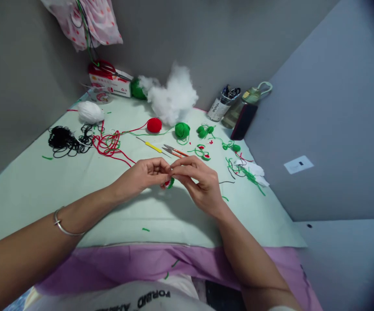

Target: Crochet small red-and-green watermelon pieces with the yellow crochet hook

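Note:
My left hand [146, 173] and my right hand [197, 181] meet above the pale green mat [44, 190], fingertips pinched together. Between them hangs a small red-and-green crocheted piece [168, 183], mostly hidden by the fingers. A silver bangle [61, 224] circles my left wrist. Just beyond the hands lie a yellow-handled crochet hook [150, 146] and orange thread snips [175, 151].
On the mat lie a red yarn ball [154, 125], a green yarn ball [182, 130], white stuffing [173, 98], tangled black yarn [63, 140], tangled red yarn [109, 144] and several small green crocheted bits [205, 131]. A pen cup [221, 105] and bottle [243, 106] stand at the back right corner.

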The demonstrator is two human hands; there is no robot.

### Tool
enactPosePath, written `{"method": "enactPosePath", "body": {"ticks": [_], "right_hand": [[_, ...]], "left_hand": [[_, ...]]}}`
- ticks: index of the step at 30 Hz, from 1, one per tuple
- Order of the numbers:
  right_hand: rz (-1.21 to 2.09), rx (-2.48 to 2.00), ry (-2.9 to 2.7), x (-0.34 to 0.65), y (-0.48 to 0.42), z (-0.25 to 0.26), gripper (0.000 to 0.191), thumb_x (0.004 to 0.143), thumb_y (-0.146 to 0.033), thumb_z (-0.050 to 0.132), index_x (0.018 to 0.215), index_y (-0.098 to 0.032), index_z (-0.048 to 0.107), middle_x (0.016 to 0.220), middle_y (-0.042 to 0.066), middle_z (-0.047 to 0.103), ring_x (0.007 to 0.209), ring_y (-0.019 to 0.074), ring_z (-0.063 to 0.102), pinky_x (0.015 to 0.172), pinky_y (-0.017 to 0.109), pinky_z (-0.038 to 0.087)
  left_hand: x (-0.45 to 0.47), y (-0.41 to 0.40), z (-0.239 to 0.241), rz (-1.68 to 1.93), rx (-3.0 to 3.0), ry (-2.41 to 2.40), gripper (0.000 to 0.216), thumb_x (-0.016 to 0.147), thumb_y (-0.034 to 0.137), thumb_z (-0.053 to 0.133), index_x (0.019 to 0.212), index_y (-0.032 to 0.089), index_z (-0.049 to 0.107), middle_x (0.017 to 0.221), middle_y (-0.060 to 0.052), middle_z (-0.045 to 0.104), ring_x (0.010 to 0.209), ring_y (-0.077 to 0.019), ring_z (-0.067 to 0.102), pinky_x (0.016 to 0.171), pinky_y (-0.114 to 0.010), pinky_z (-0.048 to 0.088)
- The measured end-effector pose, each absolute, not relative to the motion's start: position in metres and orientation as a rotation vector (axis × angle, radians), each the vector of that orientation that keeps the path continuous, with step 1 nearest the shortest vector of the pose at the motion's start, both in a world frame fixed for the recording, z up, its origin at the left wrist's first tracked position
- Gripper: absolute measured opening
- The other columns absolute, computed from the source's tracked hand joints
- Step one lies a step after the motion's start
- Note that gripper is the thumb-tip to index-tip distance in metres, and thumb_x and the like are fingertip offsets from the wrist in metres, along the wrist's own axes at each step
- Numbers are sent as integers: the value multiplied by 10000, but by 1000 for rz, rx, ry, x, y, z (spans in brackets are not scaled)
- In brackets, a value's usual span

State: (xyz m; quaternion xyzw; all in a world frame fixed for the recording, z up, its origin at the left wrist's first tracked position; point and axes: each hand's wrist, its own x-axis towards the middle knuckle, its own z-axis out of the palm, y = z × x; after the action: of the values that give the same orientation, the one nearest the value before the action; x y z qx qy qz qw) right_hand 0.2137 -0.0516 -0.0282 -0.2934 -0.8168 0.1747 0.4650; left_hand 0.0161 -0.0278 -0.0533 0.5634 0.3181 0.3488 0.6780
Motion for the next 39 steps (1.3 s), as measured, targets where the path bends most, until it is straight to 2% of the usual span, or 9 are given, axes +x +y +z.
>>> {"method": "enactPosePath", "body": {"ticks": [3,6,9,11,13,17,20,26,39], "right_hand": [[608,-709,-1875,211,-57,-24,109,956,-161,611,939,-211,706,937,72,725,856,168,696,696,306,570],[1026,-794,-1728,214,-59,-20,103,992,-265,576,940,-206,641,779,24,713,576,109,630,508,241,485],[1240,-763,-1544,222,-56,-15,136,990,-308,588,903,-205,603,535,-68,553,410,64,455,429,201,349],[1216,-711,-1403,229,-52,-11,153,970,-325,619,872,-209,602,486,-98,444,386,54,345,417,200,283],[1164,-716,-1335,235,-48,-8,158,957,-335,633,857,-215,613,494,-98,412,396,58,301,421,211,261],[881,-873,-1580,239,-46,-8,78,923,-261,681,862,-217,703,713,-5,603,602,106,504,521,250,378],[615,-916,-1859,237,-46,-11,71,911,-187,687,884,-226,740,811,26,626,764,143,560,626,282,437],[427,-991,-2098,234,-46,-18,143,952,-132,612,943,-210,731,793,11,541,719,126,509,642,282,424],[405,-995,-2159,235,-47,-18,147,966,-148,587,936,-215,714,787,6,524,713,132,505,640,280,421]], "left_hand": [[16,-26,-57,761,1298,752,175,818,300,730,854,163,626,722,34,619,669,-107,564,678,-254,441],[17,-25,-62,762,1273,763,185,811,302,722,874,159,624,741,24,609,670,-115,554,663,-265,464],[17,-24,-62,776,1239,764,208,807,313,731,910,158,638,761,22,597,674,-115,552,658,-269,484],[17,-25,-60,762,1240,745,212,809,321,740,910,156,654,764,17,598,678,-114,552,654,-264,486],[17,-25,-58,754,1240,713,207,817,322,743,916,156,670,768,11,607,687,-115,553,653,-258,483],[17,-24,-58,805,1229,683,178,839,307,733,924,164,671,777,9,620,669,-107,543,644,-248,471],[16,-23,-61,843,1226,654,159,865,295,714,951,171,662,835,3,635,683,-101,545,650,-240,466],[13,-22,-61,861,1233,628,130,900,289,691,967,181,665,820,17,607,686,-94,534,664,-229,448],[12,-23,-59,829,1229,654,170,884,322,702,961,175,665,804,14,604,687,-108,526,679,-246,429]]}}
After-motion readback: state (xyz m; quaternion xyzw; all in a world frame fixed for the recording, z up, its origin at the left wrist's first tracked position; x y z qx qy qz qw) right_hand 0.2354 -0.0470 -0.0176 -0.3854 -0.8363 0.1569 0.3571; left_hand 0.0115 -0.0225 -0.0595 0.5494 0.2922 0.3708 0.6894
